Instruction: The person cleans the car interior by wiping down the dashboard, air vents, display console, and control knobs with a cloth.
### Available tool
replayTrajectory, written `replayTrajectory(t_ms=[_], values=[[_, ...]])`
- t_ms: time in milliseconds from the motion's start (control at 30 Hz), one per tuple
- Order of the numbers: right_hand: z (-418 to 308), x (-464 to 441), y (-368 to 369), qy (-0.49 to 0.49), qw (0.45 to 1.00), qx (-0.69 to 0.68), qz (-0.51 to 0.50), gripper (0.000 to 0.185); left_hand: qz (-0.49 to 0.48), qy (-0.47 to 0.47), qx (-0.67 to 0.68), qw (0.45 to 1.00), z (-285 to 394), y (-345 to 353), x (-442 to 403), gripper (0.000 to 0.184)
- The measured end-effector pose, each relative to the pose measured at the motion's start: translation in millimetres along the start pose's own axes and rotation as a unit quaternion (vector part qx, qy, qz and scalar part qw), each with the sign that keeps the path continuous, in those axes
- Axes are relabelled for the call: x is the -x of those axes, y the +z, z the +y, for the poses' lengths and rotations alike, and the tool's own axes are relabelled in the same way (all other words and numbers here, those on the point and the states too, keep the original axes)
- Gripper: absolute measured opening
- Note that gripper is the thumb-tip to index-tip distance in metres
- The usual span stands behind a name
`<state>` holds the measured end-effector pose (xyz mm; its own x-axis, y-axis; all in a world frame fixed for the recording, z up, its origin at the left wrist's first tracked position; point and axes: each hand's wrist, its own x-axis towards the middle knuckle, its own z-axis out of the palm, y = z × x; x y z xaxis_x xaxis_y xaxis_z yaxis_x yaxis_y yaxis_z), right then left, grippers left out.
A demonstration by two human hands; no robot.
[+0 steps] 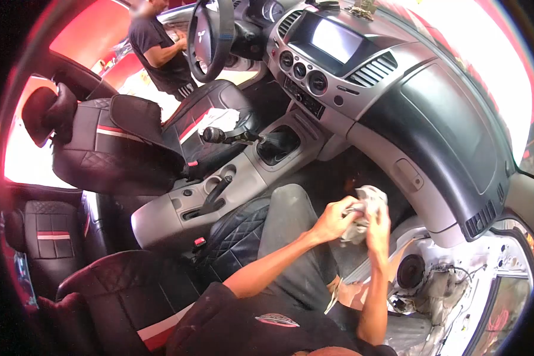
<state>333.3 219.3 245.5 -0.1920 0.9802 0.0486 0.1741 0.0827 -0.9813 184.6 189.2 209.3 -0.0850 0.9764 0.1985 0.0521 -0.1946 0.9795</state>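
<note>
A crumpled pale cloth (372,194) is bunched between my two hands, above the footwell. My left hand (337,221) pinches its left side with bent fingers. On the other side, my right hand (378,227) has its fingers wrapped against the cloth. Part of the cloth hangs below the fingers, and whatever may be inside the folds is hidden. My knee in grey trousers (288,219) is just left of my hands.
Ahead curves the dashboard (445,113) with a bright screen (336,40). A gear lever (219,136) and handbrake (217,193) rise from the console. At right, a stripped door (457,308) exposes a speaker (410,271). Another person (157,50) stands beyond the steering wheel (210,38).
</note>
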Motion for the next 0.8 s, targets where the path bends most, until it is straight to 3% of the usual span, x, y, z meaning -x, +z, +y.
replayTrajectory(t_ms=[67, 133, 200, 233, 300, 333, 400, 467, 500, 600, 667, 733, 767, 800], values=[[10.3, 10.2, -43.3, -0.017, 0.991, 0.1, 0.085, 0.033, -0.054, -0.028, -0.051, 0.997, 3.8, 10.7, -11.6, 0.017], [20.6, 23.2, -88.5, 0.12, 0.983, 0.117, 0.073, 0.026, -0.059, -0.051, -0.068, 0.995, 15.8, 19.1, -19.5, 0.018], [38.0, 37.2, -103.2, 0.049, 0.97, 0.176, 0.158, 0.024, -0.061, -0.034, -0.226, 0.972, 18.6, 26.6, -25.9, 0.022], [36.7, 44.1, -110.1, 0.044, 0.943, 0.274, 0.184, 0.028, -0.06, -0.052, -0.116, 0.99, 14.4, 35.6, -26.1, 0.023], [16.0, 47.2, -100.2, -0.071, 0.934, 0.281, 0.209, 0.032, -0.053, -0.086, 0.106, 0.989, 0.2, 56.7, -22.4, 0.027], [12.0, 46.7, -97.5, -0.129, 0.925, 0.283, 0.221, 0.035, -0.082, -0.082, 0.093, 0.989, -7.0, 64.1, -22.1, 0.029], [8.1, 46.6, -99.2, -0.058, 0.984, 0.141, 0.09, 0.026, -0.093, -0.036, 0.138, 0.985, -6.9, 68.3, -29.1, 0.028], [-2.6, 54.0, -94.2, 0.034, 0.998, 0.046, -0.018, 0.021, -0.13, -0.123, 0.216, 0.96, -1.9, 57.3, -45.6, 0.028], [-11.2, 55.5, -93.3, 0.032, 0.994, 0.102, -0.04, 0.018, -0.161, -0.151, 0.231, 0.948, -0.6, 48.2, -54.4, 0.031], [-2.6, 41.3, -113.9, 0.018, 0.995, 0.096, -0.022, 0.018, -0.146, -0.145, 0.283, 0.937, 7.4, 28.4, -62.9, 0.03], [-0.8, 37.9, -104.8, 0.033, 0.989, 0.038, 0.138, 0.02, -0.219, -0.103, 0.344, 0.907, -17.4, 24.9, -61.2, 0.037], [-7.6, 29.4, -106.1, 0.02, 0.994, 0.041, 0.096, 0.026, -0.287, -0.102, 0.236, 0.923, -20.7, 21.2, -50.1, 0.039], [-9.2, 26.0, -100.8, -0.031, 0.995, 0.075, 0.063, 0.028, -0.27, -0.167, 0.219, 0.923, -10.6, 22.6, -41.3, 0.035], [-12.8, 24.6, -90.4, -0.08, 0.99, 0.108, 0.031, 0.03, -0.247, -0.04, 0.198, 0.948, -9.0, 36.8, -36.1, 0.032]])
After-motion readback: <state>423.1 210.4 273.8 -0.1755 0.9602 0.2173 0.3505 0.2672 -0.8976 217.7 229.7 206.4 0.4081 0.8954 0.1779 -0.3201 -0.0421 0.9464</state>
